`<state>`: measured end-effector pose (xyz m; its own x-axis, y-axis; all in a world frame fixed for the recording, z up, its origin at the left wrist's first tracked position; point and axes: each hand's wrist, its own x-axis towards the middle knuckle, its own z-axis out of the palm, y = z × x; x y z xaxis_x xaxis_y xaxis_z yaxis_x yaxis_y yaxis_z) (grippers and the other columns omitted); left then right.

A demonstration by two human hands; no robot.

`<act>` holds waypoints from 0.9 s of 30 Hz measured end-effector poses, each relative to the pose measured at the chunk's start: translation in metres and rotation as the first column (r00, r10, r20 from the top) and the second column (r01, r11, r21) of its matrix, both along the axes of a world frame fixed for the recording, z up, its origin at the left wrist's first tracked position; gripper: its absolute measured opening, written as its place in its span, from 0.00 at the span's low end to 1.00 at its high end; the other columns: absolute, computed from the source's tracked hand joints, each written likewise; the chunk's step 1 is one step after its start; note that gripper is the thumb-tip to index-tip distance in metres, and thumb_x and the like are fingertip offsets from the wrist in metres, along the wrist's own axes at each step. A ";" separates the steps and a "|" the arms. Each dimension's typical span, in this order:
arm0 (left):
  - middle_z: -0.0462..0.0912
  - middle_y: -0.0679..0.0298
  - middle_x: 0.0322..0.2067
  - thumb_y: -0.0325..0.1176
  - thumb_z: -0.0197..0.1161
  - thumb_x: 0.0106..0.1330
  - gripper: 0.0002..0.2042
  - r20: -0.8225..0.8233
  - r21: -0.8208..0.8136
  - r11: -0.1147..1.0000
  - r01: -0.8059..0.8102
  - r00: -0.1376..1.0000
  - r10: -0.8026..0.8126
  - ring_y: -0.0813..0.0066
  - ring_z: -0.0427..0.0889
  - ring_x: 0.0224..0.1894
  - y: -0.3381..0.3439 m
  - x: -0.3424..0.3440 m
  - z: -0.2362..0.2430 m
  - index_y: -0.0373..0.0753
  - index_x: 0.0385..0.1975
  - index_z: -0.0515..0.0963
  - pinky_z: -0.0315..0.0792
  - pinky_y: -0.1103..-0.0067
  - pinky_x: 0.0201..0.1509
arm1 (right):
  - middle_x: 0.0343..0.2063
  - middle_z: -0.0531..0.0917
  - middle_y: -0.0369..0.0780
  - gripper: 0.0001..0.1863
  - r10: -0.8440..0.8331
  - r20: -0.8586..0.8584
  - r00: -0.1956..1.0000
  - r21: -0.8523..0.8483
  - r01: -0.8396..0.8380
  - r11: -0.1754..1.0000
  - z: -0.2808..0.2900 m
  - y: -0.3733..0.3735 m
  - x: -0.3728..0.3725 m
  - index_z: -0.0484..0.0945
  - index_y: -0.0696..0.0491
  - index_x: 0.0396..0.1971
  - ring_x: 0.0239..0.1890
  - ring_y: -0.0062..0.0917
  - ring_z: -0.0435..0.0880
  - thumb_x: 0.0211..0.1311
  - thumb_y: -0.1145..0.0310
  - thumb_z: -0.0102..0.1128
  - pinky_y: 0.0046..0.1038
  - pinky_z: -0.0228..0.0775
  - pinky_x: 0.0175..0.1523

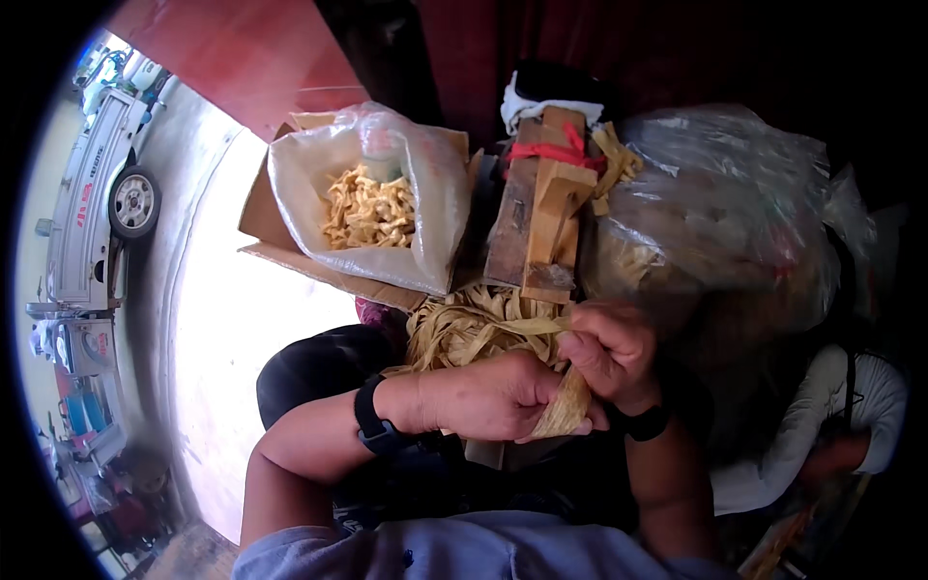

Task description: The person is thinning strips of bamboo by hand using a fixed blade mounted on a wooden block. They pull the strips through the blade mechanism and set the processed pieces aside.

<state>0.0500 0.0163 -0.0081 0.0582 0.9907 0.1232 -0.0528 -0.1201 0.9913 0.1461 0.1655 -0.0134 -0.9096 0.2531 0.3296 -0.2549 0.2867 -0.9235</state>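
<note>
Close together in front of my body, both hands work on a pale yellow, fibrous strip (561, 411). My left hand (488, 396) is closed, its fingers gripping the wide, wrapped part of the strip from the left. Thumb and fingers of my right hand (614, 348) pinch the upper part, where a narrow length runs off to the left. Just beyond my hands lies a loose heap of similar flat yellow strips (464, 333). What the strips are made of, I cannot tell.
Beyond the heap, a wooden block stand (556, 217) carries a red tie (556, 150). Left of it, a cardboard box (256, 208) holds a plastic bag (440, 198) of knotted yellow pieces (367, 208). A large clear bag (715, 193) lies right. Another person's white sleeve (773, 474) shows lower right.
</note>
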 end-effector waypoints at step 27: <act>0.73 0.56 0.56 0.26 0.63 0.47 0.07 -0.885 0.135 0.923 -0.359 0.375 0.275 0.61 0.72 0.58 -0.004 -0.025 -0.010 0.35 0.28 0.80 0.65 0.61 0.54 | 0.24 0.79 0.46 0.09 -0.083 0.252 0.964 0.252 0.017 0.968 -0.024 -0.024 0.004 0.76 0.57 0.29 0.28 0.44 0.80 0.57 0.66 0.60 0.37 0.71 0.31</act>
